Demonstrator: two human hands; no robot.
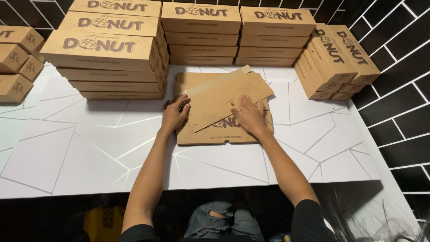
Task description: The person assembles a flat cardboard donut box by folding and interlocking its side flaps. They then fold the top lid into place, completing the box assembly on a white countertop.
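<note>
We see a flat, unfolded brown cardboard box blank (224, 134) lying on the white table (80, 152), and we take it as our landmark. On top of it rests a second flat blank (224, 96), turned at a slant so that one corner points away from the person and its folded strip runs along the far edge.

The left hand (174, 115) sits at the left edge of the landmark blank; its fingers curl around the left side of the slanted blank and grip that edge. The right hand (249, 117) lies on the right half, palm down and fingers spread flat, pressing on the slanted blank where it overlaps the one beneath. It is open and grasps nothing.

Beyond the landmark blank, at the back of the table, stand stacks of folded brown boxes (201, 33), piled flat several high. To the far left of it are the tallest piles (107, 54), just beside its far left corner. To the far right, a row of boxes (333, 60) stands on edge, leaning toward the black tiled wall (394, 76). Well off to the left, at the table's edge, lie smaller brown boxes (15, 62). Near the person's side of the landmark, below the table, ripped jeans (219, 219) show.
</note>
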